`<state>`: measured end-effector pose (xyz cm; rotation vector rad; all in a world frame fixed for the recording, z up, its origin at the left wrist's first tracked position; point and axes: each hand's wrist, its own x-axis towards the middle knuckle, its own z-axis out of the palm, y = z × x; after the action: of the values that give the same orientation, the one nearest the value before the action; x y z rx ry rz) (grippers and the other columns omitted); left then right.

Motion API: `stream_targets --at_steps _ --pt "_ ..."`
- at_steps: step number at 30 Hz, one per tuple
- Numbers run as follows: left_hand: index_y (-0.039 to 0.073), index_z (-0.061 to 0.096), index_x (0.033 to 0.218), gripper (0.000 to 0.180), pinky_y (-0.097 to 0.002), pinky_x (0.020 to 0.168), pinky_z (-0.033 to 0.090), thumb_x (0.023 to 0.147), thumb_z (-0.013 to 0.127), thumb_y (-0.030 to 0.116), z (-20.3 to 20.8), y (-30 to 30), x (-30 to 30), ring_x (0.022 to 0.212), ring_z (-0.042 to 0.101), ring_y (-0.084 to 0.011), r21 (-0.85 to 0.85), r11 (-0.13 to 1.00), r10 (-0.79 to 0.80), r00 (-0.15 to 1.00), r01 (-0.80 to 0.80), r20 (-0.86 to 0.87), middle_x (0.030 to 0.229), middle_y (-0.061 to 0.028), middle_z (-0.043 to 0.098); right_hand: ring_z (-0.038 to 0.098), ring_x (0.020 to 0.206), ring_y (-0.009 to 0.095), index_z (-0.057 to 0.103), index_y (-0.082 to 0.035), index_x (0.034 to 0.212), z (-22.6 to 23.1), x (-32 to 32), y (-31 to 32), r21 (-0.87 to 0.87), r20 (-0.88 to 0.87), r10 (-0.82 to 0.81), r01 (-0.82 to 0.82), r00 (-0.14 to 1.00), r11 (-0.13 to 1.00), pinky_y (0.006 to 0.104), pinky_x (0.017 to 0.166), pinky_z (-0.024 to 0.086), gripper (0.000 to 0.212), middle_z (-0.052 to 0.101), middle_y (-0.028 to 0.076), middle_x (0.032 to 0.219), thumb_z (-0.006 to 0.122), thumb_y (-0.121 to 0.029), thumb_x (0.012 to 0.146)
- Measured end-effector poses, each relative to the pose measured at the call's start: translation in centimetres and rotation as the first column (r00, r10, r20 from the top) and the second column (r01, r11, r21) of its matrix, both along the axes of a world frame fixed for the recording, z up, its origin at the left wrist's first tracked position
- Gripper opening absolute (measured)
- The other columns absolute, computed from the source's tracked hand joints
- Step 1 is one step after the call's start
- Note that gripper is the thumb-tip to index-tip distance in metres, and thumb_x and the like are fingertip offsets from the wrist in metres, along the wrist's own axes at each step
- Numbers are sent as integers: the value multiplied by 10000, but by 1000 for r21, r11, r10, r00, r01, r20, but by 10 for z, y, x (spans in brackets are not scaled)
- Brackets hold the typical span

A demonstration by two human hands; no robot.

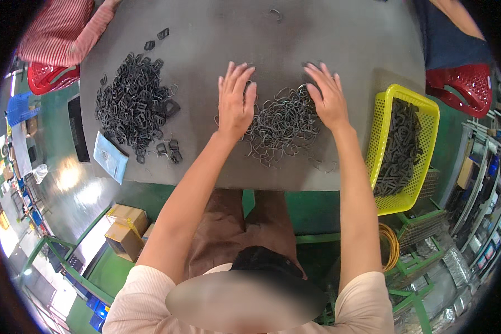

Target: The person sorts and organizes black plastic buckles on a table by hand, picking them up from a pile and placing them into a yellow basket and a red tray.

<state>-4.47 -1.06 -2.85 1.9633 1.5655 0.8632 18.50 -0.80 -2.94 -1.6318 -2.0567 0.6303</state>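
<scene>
A loose heap of bent, silvery wire hooks [284,125] lies on the grey table in front of me. At the heap's left edge is my left hand [237,103], palm down, with its fingers stretched out and its thumb apart. My right hand [329,100] lies along the heap's right edge, its fingers likewise extended and spread. Neither hand shows anything held; whether the undersides touch wire pieces is hidden. To the left spreads a large pile of black plastic buckles [129,103], a few lying loose around it.
A yellow perforated basket [379,139] with dark curved pieces stands at the table's right edge. By the buckle pile is a light blue packet [110,157]. People sit at both far corners, a striped sleeve [89,36] at left. One loose wire piece [275,14] lies far off.
</scene>
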Motion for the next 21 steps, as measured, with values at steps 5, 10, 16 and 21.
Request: stream_targets --at_steps 5,10,16,21 --pt "122 590 1059 227 -494 1004 258 842 552 180 -23 29 7 1233 359 -303 144 987 69 997 -65 -26 1227 -73 491 364 1258 248 497 -161 1217 -1 4 -50 57 67 -7 4 998 998 462 1055 212 356 453 13 1312 493 -276 880" --pt "82 619 802 136 -432 901 360 707 677 158 -14 54 36 1055 464 -282 178 970 -156 985 166 -68 1047 -67 552 431 1188 276 521 -115 1180 12 2 -61 132 -155 -235 256 960 958 417 1010 310 317 500 91 1237 515 -200 874" --pt "50 577 808 159 -466 975 292 715 662 148 -20 0 55 1144 396 -351 131 991 -2 982 27 -188 1123 -137 497 488 1103 292 538 -77 1117 19 -3 -36 146 -240 -319 359 917 922 364 928 394 262 534 119 1144 508 -142 865" --pt "36 542 835 130 -446 936 346 729 617 44 -10 0 45 1101 428 -337 86 996 20 1000 -20 -8 1063 -141 506 473 1130 292 519 -84 1124 7 -32 66 212 -129 -100 126 987 969 376 938 384 266 517 118 1184 494 -167 872"
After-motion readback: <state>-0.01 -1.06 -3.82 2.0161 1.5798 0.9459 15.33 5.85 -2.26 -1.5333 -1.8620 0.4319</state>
